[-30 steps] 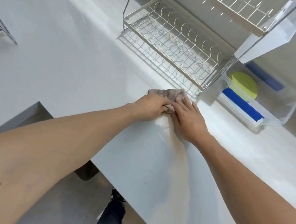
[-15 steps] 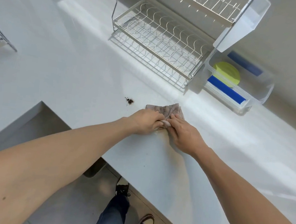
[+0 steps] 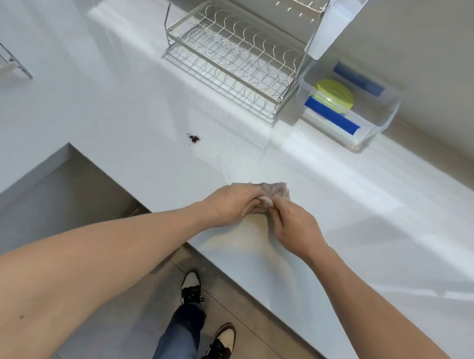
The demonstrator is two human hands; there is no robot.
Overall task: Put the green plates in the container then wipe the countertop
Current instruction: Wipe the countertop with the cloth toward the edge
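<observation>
A grey cloth (image 3: 275,190) lies bunched on the white countertop (image 3: 359,198) near its front edge. My left hand (image 3: 231,205) and my right hand (image 3: 292,229) both pinch the cloth's near side with curled fingers. A small heap of dark crumbs (image 3: 194,139) sits on the counter, left of and beyond the cloth. The green plates (image 3: 333,95) lie stacked inside a clear plastic container (image 3: 382,121) with blue handles, at the back right.
A two-tier wire dish rack (image 3: 237,50) stands at the back, just left of the container. Another wire rack's corner (image 3: 2,61) shows at the far left. The counter has a cut-out on the left; my shoes (image 3: 206,316) are on the tiled floor below.
Both hands have dragged the cloth back from the rack toward the counter's front edge. The dark crumbs have come into view. My right fingers have gone from flat on the cloth to pinching it.
</observation>
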